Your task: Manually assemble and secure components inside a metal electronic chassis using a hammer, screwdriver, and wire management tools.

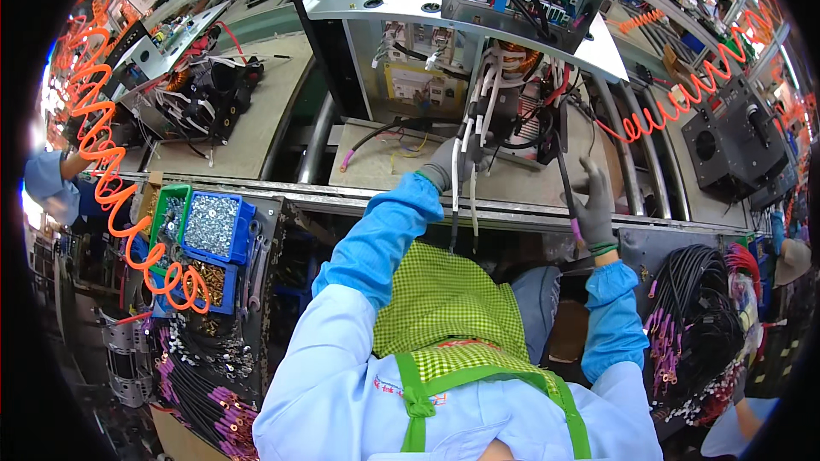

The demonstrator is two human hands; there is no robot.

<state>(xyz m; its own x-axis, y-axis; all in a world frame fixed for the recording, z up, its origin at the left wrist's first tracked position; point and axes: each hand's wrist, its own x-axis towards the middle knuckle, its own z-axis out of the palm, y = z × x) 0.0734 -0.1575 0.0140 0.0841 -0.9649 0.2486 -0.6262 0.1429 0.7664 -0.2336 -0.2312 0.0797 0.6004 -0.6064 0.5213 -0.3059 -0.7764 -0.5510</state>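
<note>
The person stands at the counter [512, 183], both hands in grey gloves, sleeves light blue, a green checked apron over the front. The left hand [446, 164] is at the foot of the open electrical unit [512, 85], its grip closed around a bundle of white cables [475, 111] that runs down out of the unit's wiring — two loose ends hang below the hand over the counter edge. The right hand [594, 201] is raised just to the right of the unit, its grip holding a thin black cable [564, 162] with a pink sleeve at its lower end (the fingers above it are spread, not curled). The two hands are apart, the unit's lower front between them.

On the person's left, blue bins of screws [211, 224] sit beside a green bin [167, 213], an orange coiled hose [98, 145] hanging over them. On the right hangs a bundle of black wires with pink terminals [696, 307]. A second unit [209, 90] lies on the next counter — another person's sleeve [47, 179] shows at the far left.
</note>
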